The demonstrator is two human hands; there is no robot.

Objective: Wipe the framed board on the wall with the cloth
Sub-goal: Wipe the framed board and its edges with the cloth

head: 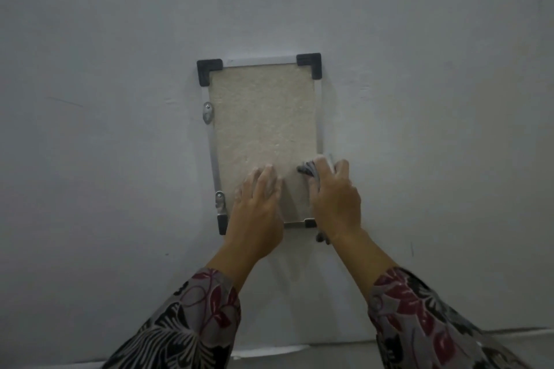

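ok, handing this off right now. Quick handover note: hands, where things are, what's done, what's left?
Hands: the left hand lies flat with straight fingers on the lower left of the board. The right hand grips the bunched cloth against the board's lower right edge.
Things: the board hangs on the wall, with black caps at its corners and two metal clips on its left side.
Done: the cloth is on the board. The surface does not show how much has been wiped.
Left: probably the upper part and the frame; wipe all of it to be safe.
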